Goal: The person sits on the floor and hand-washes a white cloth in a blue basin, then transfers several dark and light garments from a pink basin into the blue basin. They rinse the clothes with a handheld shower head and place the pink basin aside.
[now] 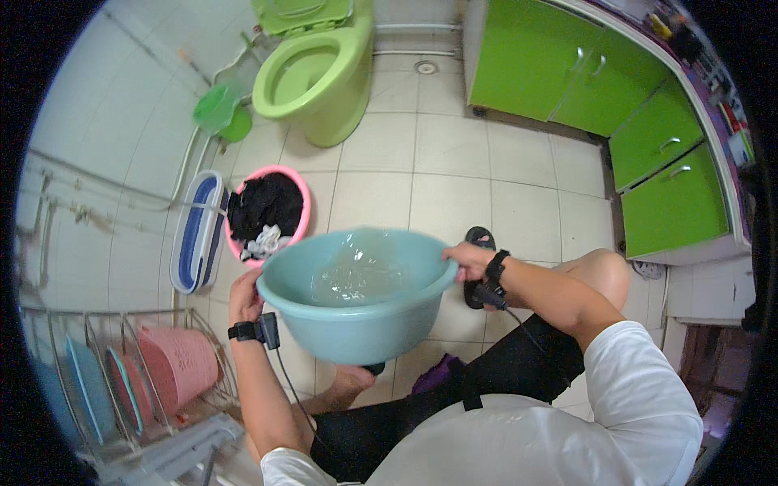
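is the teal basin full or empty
Partly full: clear water pools inside the basin, well below the rim, held by the left hand and right hand.

The basin (356,312) sits between the left hand (244,296) and the right hand (468,260), water inside it. Beyond the left hand's grip stands a tub of clothes (267,215), a folded tub (194,231) on its left. Farther ahead is the toilet (320,77); cabinets (616,105) lie far right of the right hand.

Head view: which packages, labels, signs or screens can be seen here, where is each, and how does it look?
Small packages and bottles: on the countertop at the far right rim, above the green cabinets; red, white and yellow, too small and bent to describe further.
No signs or screens show.
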### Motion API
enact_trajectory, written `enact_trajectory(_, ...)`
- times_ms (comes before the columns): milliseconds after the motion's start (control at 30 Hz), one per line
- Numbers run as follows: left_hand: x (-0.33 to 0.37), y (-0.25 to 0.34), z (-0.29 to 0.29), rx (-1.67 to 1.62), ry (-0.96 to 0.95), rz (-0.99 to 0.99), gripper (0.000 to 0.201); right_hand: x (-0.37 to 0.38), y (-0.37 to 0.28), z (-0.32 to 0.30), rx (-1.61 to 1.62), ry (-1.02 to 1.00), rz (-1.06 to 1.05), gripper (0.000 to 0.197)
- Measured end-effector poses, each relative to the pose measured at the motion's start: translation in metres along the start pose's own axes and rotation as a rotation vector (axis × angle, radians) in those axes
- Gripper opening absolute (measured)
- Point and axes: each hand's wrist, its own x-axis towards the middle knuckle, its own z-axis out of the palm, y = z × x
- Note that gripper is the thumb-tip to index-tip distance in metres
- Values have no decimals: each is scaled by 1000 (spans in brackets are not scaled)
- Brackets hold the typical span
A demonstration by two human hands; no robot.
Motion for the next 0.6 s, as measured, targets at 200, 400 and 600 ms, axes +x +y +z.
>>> enact_trajectory(200,109,47,19,193,12,-236,15,40,-9,-6,218,-63,277,16)
enact_trajectory(400,161,81,111,258,-51,-211,27,55,-30,-53,96,84,264,18)
enact_trajectory(600,140,82,124,244,-95,-215,16,44,-51,-64,183,181,126,17)
